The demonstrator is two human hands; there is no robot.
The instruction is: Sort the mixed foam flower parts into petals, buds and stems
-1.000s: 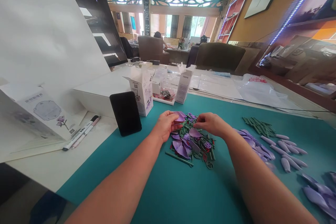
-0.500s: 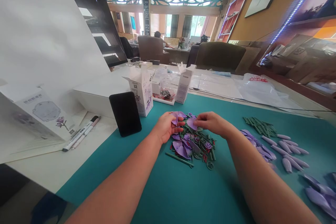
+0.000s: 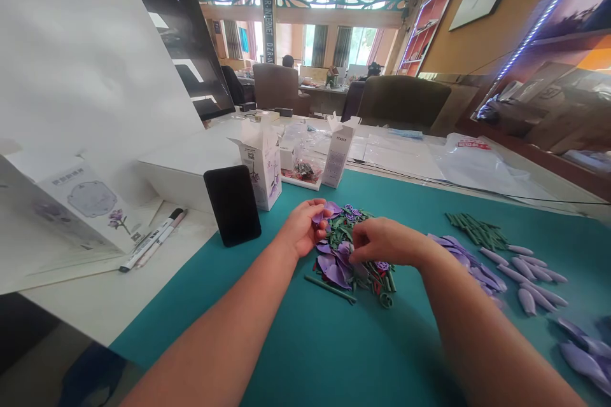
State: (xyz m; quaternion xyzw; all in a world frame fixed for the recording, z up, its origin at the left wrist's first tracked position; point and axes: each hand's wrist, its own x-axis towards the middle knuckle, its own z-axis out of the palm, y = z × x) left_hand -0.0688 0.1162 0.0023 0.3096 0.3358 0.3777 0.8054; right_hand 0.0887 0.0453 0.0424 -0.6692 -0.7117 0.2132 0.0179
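My left hand (image 3: 305, 229) is closed around thin purple petals (image 3: 319, 216) at the left edge of a mixed pile. Over the middle of that pile my right hand (image 3: 382, 241) points down, its fingertips pinched at a purple petal (image 3: 344, 254). Green plastic leaf pieces (image 3: 340, 232) lie between the two hands. More purple petals (image 3: 333, 269) are heaped at the pile's near side, with red bits, green stems and a green ring piece (image 3: 386, 300) around them. A longer green stem (image 3: 329, 288) lies in front. My right hand hides part of the pile.
On the green mat (image 3: 296, 343), green stems (image 3: 477, 231), purple petals (image 3: 470, 264) and lilac pointed pieces (image 3: 534, 270) lie sorted at right. A black tablet-like panel (image 3: 232, 205), open boxes (image 3: 261, 165) and markers (image 3: 153, 241) stand or lie leftward. Plastic bags (image 3: 477, 159) lie behind.
My right hand has moved down and nearer, from holding a petal beside my left hand to the petals in the pile. The fingers of my left hand have curled in more.
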